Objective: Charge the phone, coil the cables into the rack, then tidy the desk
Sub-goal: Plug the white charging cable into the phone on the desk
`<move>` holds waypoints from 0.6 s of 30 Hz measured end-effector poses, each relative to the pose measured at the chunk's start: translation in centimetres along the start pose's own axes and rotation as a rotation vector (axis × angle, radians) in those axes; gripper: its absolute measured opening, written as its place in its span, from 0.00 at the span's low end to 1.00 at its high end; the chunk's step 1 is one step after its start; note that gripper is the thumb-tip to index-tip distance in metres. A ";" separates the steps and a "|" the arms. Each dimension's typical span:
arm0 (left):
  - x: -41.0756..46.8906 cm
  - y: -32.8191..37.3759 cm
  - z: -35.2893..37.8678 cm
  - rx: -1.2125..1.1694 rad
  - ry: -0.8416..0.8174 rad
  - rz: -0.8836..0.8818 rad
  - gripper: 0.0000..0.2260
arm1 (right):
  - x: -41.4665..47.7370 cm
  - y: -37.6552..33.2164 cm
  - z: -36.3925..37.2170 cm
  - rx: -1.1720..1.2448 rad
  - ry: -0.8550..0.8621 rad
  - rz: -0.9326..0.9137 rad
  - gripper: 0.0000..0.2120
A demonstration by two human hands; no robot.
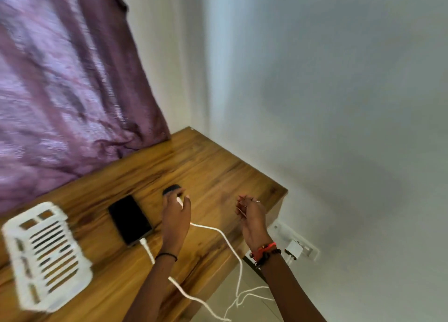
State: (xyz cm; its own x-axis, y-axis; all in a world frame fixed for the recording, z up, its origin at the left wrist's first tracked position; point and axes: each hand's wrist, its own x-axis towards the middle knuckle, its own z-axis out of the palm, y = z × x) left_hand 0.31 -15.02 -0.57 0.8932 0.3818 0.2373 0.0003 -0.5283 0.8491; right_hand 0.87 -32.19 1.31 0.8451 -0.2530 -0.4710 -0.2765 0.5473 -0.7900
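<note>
The left hand (175, 215) pinches the end of a white cable (225, 239) over the tabletop (213, 166). The right hand (252, 216) hovers, fingers loosely curled; I cannot tell whether it holds anything. The phone (129, 218) lies left of them, with the rack (46, 256) farther left.

Black phone (129, 219), white cable (148, 250), white slotted rack (46, 244), wood-grain desk (213, 166), purple curtain (60, 79).
</note>
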 end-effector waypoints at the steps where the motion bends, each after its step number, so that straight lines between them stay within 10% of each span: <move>1: -0.1 -0.5 -1.2 -0.014 0.028 -0.032 0.10 | -0.4 0.6 1.1 -0.018 -0.025 0.012 0.10; 18: 1.3 -7.9 -9.1 0.063 0.267 -0.385 0.14 | -0.9 10.3 15.3 -0.931 -0.550 0.016 0.11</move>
State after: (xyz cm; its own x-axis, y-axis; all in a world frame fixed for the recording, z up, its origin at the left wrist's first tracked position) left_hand -2.67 -3.46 -2.63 0.6759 0.7364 0.0309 0.3437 -0.3520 0.8706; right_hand 4.25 -14.11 -0.33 0.8637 0.2688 -0.4263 -0.3320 -0.3329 -0.8826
